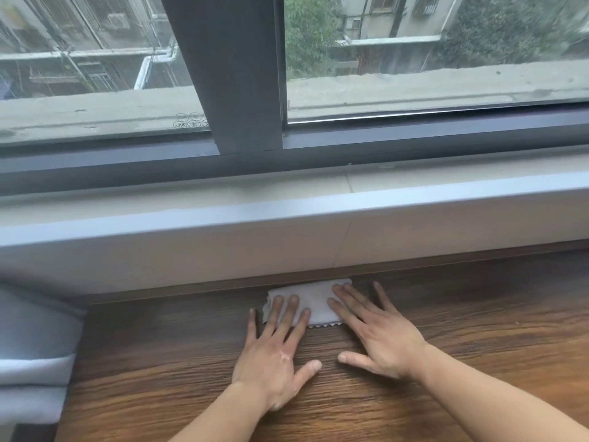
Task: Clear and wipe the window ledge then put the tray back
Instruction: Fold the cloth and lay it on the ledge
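Note:
A small white cloth [314, 301] with a zigzag edge lies flat on the dark wooden ledge [478, 330], pushed up against the pale wall under the window. My left hand [275, 349] lies flat with its fingertips pressing the cloth's left part. My right hand [377, 330] lies flat too, its fingertips on the cloth's right part. Both hands have fingers spread and both thumbs rest on the wood. No tray is in view.
A grey-blue fabric cushion or curtain [35, 352] sits at the left end of the ledge. Above the wall runs a pale upper sill [414, 199] and the dark window frame [242, 90] with glass on both sides.

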